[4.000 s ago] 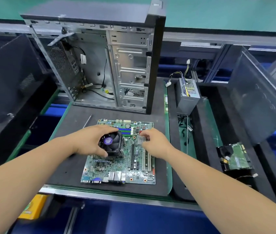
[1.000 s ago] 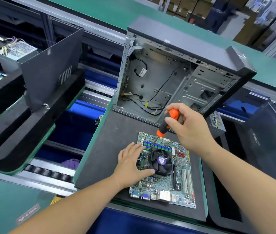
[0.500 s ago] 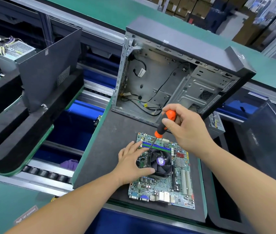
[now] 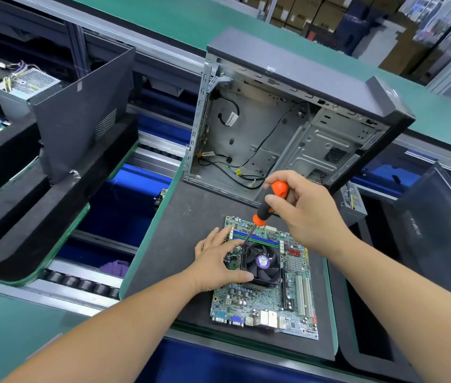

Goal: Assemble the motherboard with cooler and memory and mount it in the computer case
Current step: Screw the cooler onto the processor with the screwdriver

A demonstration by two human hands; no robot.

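The open computer case [image 4: 287,128] is standing empty behind the motherboard [image 4: 267,297] lying on the mat. The left hand [image 4: 218,261] is bracing the cooler [image 4: 263,263], fingers spread; the right hand [image 4: 305,214] is gripping the screwdriver [image 4: 267,210]. A slipping tip could be gouging the board.

Bare mat [image 4: 188,230] left of board [image 4: 265,302]: free approach. Case [image 4: 287,114] stands open just behind board, blocks far side. Left hand [image 4: 218,261] and screwdriver [image 4: 267,210] crowd cooler [image 4: 264,265]. Board's near half uncovered.
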